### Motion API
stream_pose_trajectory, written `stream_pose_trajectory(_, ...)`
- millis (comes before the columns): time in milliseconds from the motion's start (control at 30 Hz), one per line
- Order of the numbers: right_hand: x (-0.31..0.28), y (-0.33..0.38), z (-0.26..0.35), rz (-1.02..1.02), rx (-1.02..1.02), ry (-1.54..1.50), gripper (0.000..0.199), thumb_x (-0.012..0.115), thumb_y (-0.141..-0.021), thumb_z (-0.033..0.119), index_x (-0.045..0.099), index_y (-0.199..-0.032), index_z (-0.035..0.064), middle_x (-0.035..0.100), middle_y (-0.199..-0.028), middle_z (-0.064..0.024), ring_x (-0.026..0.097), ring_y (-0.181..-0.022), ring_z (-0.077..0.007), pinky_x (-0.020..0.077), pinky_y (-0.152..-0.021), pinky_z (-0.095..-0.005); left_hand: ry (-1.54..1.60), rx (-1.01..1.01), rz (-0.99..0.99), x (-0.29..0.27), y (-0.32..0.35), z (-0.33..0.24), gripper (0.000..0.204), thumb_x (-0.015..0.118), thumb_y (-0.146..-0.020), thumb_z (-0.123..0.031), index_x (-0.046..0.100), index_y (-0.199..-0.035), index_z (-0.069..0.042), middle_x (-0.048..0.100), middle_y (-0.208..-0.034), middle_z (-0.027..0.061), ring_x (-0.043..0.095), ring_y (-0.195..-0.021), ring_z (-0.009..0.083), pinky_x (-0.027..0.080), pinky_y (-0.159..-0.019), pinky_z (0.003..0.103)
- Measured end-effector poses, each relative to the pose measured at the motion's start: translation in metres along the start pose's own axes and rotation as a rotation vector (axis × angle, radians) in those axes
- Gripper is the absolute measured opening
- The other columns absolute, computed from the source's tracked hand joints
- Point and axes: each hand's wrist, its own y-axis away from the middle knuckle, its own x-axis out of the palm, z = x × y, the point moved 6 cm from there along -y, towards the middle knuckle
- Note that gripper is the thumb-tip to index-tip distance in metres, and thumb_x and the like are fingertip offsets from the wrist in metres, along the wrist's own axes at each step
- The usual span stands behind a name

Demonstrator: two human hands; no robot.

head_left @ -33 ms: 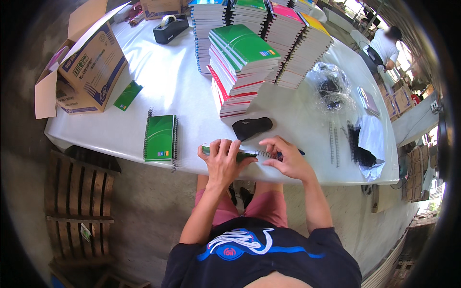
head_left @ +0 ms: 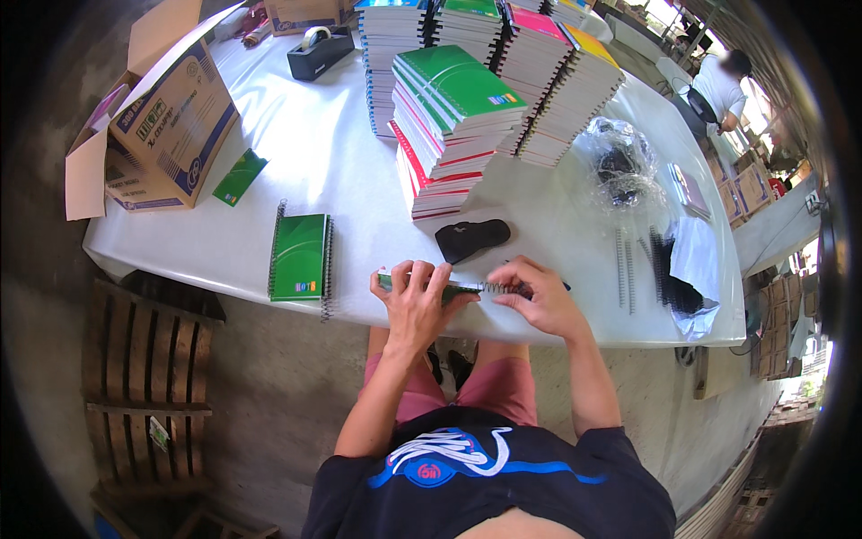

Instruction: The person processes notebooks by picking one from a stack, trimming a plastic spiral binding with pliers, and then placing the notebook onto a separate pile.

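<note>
My left hand (head_left: 416, 301) grips a small green-covered notebook (head_left: 386, 281) on edge near the table's front edge. From its right end sticks out a dark spiral wire coil (head_left: 490, 287). My right hand (head_left: 532, 295) has thumb and fingers closed on the coil's free end. A dark, thin thing (head_left: 566, 287) pokes out behind the right hand; its kind is hidden. Just beyond the hands lies a black pouch-like object (head_left: 472, 239). To the left rests another green notebook (head_left: 301, 258), with loose wire coils (head_left: 328, 269) along its sides.
Tall stacks of notebooks (head_left: 566, 103) stand at the back, with a green-topped stack (head_left: 458, 85) nearer. A carton (head_left: 171, 135), tape dispenser (head_left: 321, 56) and green card (head_left: 239, 177) are left. Right are plastic wrap (head_left: 620, 166) and black coils (head_left: 673, 274). A person (head_left: 718, 90) is far right.
My right hand's thumb and fingers have come together on the coil's free end, from a more spread pose. The left hand and the notebook stay nearly still.
</note>
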Motion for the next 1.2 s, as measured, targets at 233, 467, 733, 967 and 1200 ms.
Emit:
stream_pose_trajectory(233,0.007,-0.029,-0.015,0.367,0.298,-0.049,0.037,0.054,-0.089,0.011,0.055,-0.125,0.0155,0.062,-0.105,-0.0110,0.060,-0.087,-0.0171,0.0471,-0.077,-0.0308,0.124,-0.012,-0.003,-0.009,-0.001,0.008,0.055,0.076,-0.056,-0.056,0.061,-0.089,-0.015,0.049,-0.100,0.0049,0.043,-0.103,0.0273,0.028,-0.089,0.050)
stream_pose_trajectory(467,-0.005,-0.060,-0.061,0.045,0.034,0.293,0.036,0.058,-0.081,0.007,0.063,-0.116,0.0154,0.065,-0.108,-0.0132,0.063,-0.098,-0.0246,0.0471,-0.090,-0.0403,0.212,0.007,-0.045,-0.015,-0.006,0.008,0.058,0.080,-0.053,-0.051,0.057,-0.085,-0.008,0.046,-0.109,0.0103,0.041,-0.106,0.0325,0.034,-0.087,0.048)
stream_pose_trajectory(733,0.020,-0.022,-0.049,0.178,0.051,-0.729,0.024,0.065,-0.069,-0.010,0.071,-0.090,-0.0002,0.068,-0.097,-0.0218,0.066,-0.094,-0.0301,0.0509,-0.085,-0.0331,0.250,-0.009,-0.008,-0.013,-0.005,0.012,0.057,0.079,-0.052,-0.052,0.056,-0.077,-0.006,0.046,-0.114,0.0136,0.039,-0.115,0.0356,0.031,-0.094,0.056)
stream_pose_trajectory(967,0.008,-0.037,-0.028,0.134,-0.053,-0.418,0.031,0.057,-0.067,-0.014,0.071,-0.091,0.0001,0.070,-0.095,-0.0152,0.068,-0.087,-0.0229,0.0507,-0.083,-0.0278,0.316,0.000,-0.032,-0.019,-0.016,0.016,0.058,0.082,-0.048,-0.050,0.055,-0.072,-0.004,0.043,-0.123,0.0167,0.036,-0.119,0.0399,0.035,-0.096,0.051)
stream_pose_trajectory(1200,0.007,-0.029,-0.015,0.011,-0.214,-0.864,0.020,0.059,-0.068,-0.009,0.071,-0.083,-0.0022,0.069,-0.092,-0.0184,0.068,-0.089,-0.0266,0.0510,-0.087,-0.0348,0.574,-0.068,-0.009,-0.010,-0.013,0.028,0.060,0.087,-0.044,-0.044,0.053,-0.075,-0.005,0.036,-0.128,0.0189,0.039,-0.112,0.0383,0.041,-0.090,0.047)
